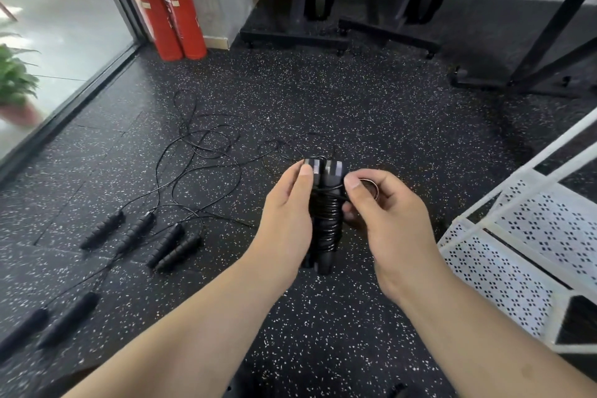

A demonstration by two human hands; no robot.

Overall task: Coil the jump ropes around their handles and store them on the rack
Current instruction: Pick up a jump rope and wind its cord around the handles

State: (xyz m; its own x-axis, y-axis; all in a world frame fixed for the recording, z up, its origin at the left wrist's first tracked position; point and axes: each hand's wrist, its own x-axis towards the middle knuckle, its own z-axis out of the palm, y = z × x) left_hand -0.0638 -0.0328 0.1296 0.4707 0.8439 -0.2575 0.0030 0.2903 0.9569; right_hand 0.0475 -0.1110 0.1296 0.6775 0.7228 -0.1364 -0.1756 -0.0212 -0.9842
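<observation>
Coiled jump rope (324, 226) gripped in both hands.
Fingers (305, 172) of the left hand (284, 213) curl round the paired handles (336, 169); the right hand (391, 216) pinches a small cord loop (372, 186) just beside them. A white rack (504, 271) stands at right.

I see bright daylight entering through the glass wall (64, 52) at left; wide-angle bending and soft blur mark the edges.

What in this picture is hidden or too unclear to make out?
Head view:
- Left side of the coiled handles: covered by the left hand gripping them.
- The cord loop pinched by the right hand: mostly covered by its thumb.
- The white rack: cut off by the right edge.
- Which floor handles share which of the tangled cords: too thin to trace.
</observation>
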